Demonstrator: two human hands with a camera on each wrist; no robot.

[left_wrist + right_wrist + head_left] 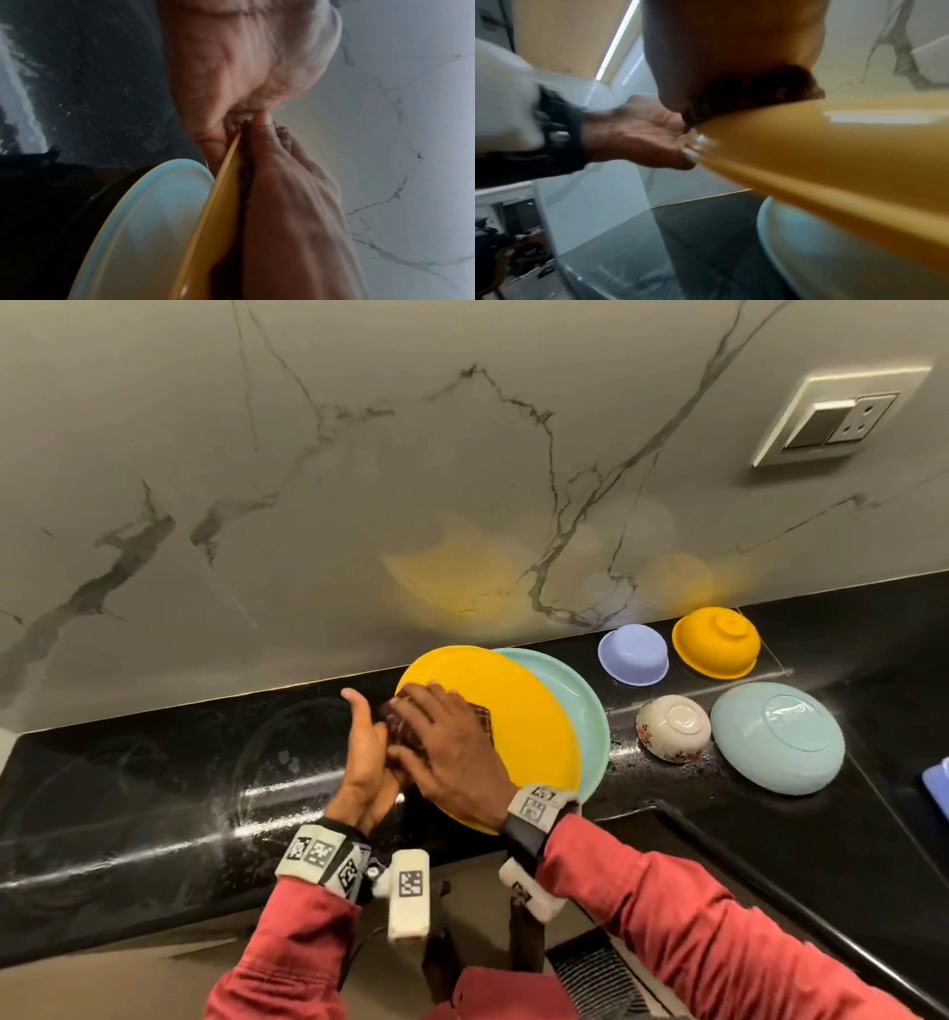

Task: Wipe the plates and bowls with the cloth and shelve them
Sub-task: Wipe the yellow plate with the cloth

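Tilting up toward frame right, yellow plate (pixel 518 711): left hand (pixel 362 752) grips its edge; right hand (pixel 447 747) presses cloth (pixel 398 721) flat; no writing.

Head view high above both hands, facing down, wrist views close alongside, all sharing yellow plate (pixel 513 711)
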